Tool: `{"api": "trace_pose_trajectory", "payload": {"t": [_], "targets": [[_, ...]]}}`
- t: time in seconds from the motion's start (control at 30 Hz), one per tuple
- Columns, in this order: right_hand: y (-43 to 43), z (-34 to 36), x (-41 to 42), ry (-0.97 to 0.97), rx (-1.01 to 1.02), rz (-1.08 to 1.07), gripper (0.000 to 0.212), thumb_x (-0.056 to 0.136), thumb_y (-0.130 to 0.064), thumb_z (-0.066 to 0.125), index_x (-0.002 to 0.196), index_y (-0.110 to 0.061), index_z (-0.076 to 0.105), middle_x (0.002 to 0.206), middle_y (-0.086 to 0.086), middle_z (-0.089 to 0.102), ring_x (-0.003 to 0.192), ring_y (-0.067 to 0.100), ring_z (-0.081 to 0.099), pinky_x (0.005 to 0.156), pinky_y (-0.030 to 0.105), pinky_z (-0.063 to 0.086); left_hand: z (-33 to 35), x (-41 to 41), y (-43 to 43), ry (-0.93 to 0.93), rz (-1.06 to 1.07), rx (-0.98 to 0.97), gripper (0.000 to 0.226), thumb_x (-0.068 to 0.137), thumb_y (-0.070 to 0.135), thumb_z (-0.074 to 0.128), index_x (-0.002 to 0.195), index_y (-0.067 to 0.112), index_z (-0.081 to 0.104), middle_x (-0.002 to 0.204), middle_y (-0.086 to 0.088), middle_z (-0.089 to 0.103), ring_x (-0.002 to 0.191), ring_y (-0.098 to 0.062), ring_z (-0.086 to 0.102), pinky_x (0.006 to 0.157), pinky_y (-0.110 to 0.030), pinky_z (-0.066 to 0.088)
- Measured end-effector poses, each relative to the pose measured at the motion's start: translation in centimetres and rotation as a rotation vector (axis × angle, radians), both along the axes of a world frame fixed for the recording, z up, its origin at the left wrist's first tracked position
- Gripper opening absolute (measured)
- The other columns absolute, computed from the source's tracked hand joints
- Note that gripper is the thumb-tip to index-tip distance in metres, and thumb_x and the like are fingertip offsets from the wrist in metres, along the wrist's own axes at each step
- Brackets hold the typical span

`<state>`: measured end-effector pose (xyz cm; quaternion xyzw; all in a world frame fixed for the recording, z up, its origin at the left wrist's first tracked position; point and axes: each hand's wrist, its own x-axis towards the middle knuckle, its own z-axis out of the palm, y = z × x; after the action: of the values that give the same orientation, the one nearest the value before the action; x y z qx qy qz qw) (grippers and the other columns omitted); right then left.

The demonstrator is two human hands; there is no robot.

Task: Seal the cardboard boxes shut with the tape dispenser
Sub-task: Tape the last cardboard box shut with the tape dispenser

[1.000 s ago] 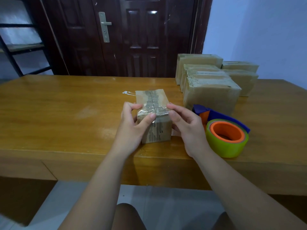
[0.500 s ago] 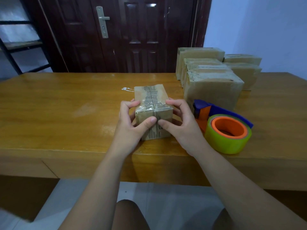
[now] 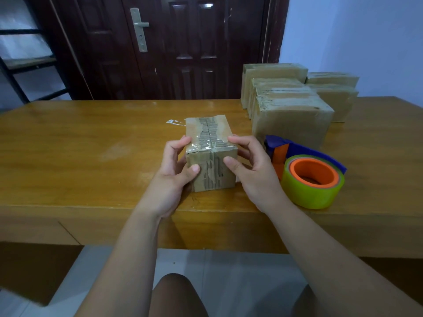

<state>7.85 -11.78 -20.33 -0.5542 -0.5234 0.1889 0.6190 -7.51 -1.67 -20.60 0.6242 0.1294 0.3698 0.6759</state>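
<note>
On the wooden surface [image 3: 80, 145], the left hand [image 3: 170, 172] grips the left side of a small cardboard box [image 3: 212, 179], fingers curled round it, thumb on the near face. The box stands near the front edge, clear tape [image 3: 207, 143] over its top seam. The right hand [image 3: 250, 172] grips its right side likewise. Just beside lies the tape dispenser [image 3: 313, 179], other cardboard boxes [image 3: 290, 115] behind it

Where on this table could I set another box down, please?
Left of the left hand, the table is bare wood out to its edges. Right of the small box it is crowded: tape dispenser beside the right hand, stacked boxes behind.
</note>
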Motion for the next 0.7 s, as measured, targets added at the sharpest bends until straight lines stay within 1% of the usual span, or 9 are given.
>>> {"api": "trace_pose_trajectory", "payload": {"t": [0.1, 0.17, 0.27, 0.33, 0.37, 0.47, 0.53, 0.63, 0.7], "targets": [[-0.1, 0.1, -0.1, 0.019, -0.010, 0.002, 0.030, 0.087, -0.031, 0.064, 0.111, -0.042, 0.051, 0.129, -0.011, 0.052, 0.116, -0.002, 0.050, 0.083, 0.018, 0.051, 0.1, -0.1, -0.2, -0.013, 0.002, -0.030, 0.073, 0.059, 0.050, 0.084, 0.119, 0.028, 0.050, 0.135, 0.003, 0.051, 0.117, -0.015, 0.057, 0.082, -0.028, 0.053], [-0.1, 0.3, -0.2, 0.051, 0.000, -0.008, 0.025, 0.085, -0.045, 0.055, 0.110, -0.043, 0.053, 0.130, -0.006, 0.053, 0.112, 0.002, 0.054, 0.075, 0.020, 0.049, 0.2, 0.0, -0.4, -0.019, 0.057, -0.026, 0.065, 0.062, 0.061, 0.077, 0.115, 0.029, 0.055, 0.133, 0.000, 0.054, 0.107, -0.012, 0.062, 0.078, -0.032, 0.054], [0.0, 0.2, -0.1, 0.058, 0.003, -0.008, 0.027, 0.085, -0.049, 0.050, 0.111, -0.041, 0.056, 0.130, 0.002, 0.054, 0.106, 0.006, 0.054, 0.074, 0.020, 0.047, 0.1, 0.1, -0.7, -0.005, 0.135, 0.025, 0.056, 0.066, 0.064, 0.072, 0.110, 0.032, 0.058, 0.119, 0.004, 0.063, 0.093, -0.012, 0.063, 0.074, -0.042, 0.047], [0.1, 0.1, -0.1, 0.049, 0.009, 0.001, 0.026, 0.087, -0.047, 0.051, 0.112, -0.041, 0.056, 0.132, 0.001, 0.053, 0.115, 0.008, 0.054, 0.086, 0.029, 0.052, 0.3, 0.2, -0.9, 0.008, 0.152, 0.054, 0.050, 0.072, 0.054, 0.073, 0.111, 0.029, 0.055, 0.109, 0.014, 0.067, 0.092, -0.009, 0.065, 0.071, -0.036, 0.053], [0.1, 0.0, 0.0, 0.047, 0.016, 0.003, 0.024, 0.089, -0.043, 0.052, 0.112, -0.041, 0.056, 0.133, 0.001, 0.053, 0.119, 0.009, 0.053, 0.093, 0.032, 0.051, 0.3, 0.3, -1.1, 0.000, 0.155, 0.053, 0.042, 0.077, 0.041, 0.072, 0.112, 0.027, 0.052, 0.106, 0.018, 0.068, 0.092, -0.007, 0.066, 0.068, -0.030, 0.056], [0.0, -0.2, 0.2, 0.054, 0.022, 0.010, 0.022, 0.094, -0.026, 0.054, 0.112, -0.039, 0.056, 0.135, 0.000, 0.052, 0.122, 0.008, 0.051, 0.101, 0.035, 0.048, 0.4, 0.6, -1.4, -0.029, 0.166, 0.064, 0.029, 0.082, 0.019, 0.055, 0.110, 0.021, 0.048, 0.101, 0.023, 0.068, 0.091, -0.002, 0.066, 0.063, -0.021, 0.055], [0.0, -0.2, 0.2, 0.051, 0.025, 0.015, 0.023, 0.095, -0.025, 0.054, 0.113, -0.039, 0.056, 0.136, -0.001, 0.052, 0.123, 0.009, 0.051, 0.102, 0.036, 0.047, 0.3, 0.7, -1.6, -0.025, 0.185, 0.089, 0.024, 0.088, 0.015, 0.051, 0.110, 0.022, 0.047, 0.114, 0.016, 0.064, 0.092, 0.000, 0.065, 0.063, -0.019, 0.053], [0.0, -0.2, 0.0, 0.040, 0.024, 0.001, 0.021, 0.096, -0.025, 0.051, 0.112, -0.038, 0.057, 0.138, -0.001, 0.050, 0.124, 0.007, 0.050, 0.102, 0.031, 0.046, 0.3, 0.7, -2.0, -0.015, 0.226, 0.109, 0.018, 0.096, 0.010, 0.044, 0.107, 0.024, 0.046, 0.138, -0.003, 0.045, 0.096, 0.002, 0.062, 0.065, -0.017, 0.052], [-0.1, 0.1, -0.2, 0.039, 0.024, -0.010, 0.020, 0.098, -0.024, 0.047, 0.110, -0.036, 0.058, 0.137, -0.001, 0.051, 0.122, 0.004, 0.049, 0.098, 0.024, 0.046, 0.4, 0.8, -2.0, 0.004, 0.228, 0.106, 0.012, 0.096, 0.026, 0.046, 0.107, 0.030, 0.049, 0.143, -0.004, 0.041, 0.108, -0.005, 0.059, 0.065, -0.017, 0.052]]}}
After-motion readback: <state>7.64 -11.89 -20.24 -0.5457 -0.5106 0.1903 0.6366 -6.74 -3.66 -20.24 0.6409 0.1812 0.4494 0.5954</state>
